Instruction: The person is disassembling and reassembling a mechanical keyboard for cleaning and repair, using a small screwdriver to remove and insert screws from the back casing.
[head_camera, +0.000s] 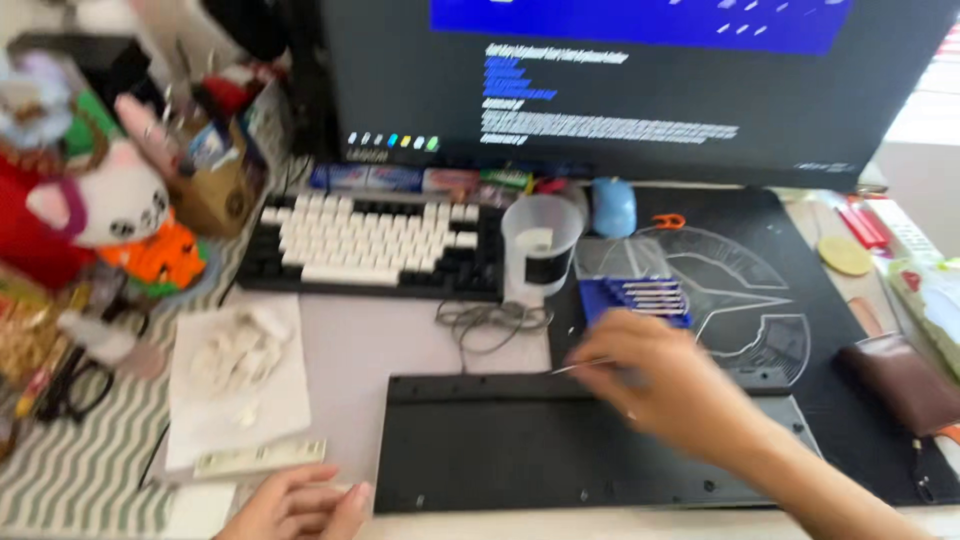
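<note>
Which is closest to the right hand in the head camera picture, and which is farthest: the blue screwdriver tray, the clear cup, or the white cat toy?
From the right hand:
1. Blue screwdriver tray, just beyond the fingers.
2. Clear cup, farther back, beside the keyboard.
3. White cat toy, far off at the left edge of the desk.

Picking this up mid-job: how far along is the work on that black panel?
Done: the black panel lies flat on the desk, and pale keycaps sit heaped on a white sheet. In hand: the right hand holds a thin metal tool over the panel's top edge; the left hand rests at its left corner. Left: the blur hides the panel's fasteners.
</note>
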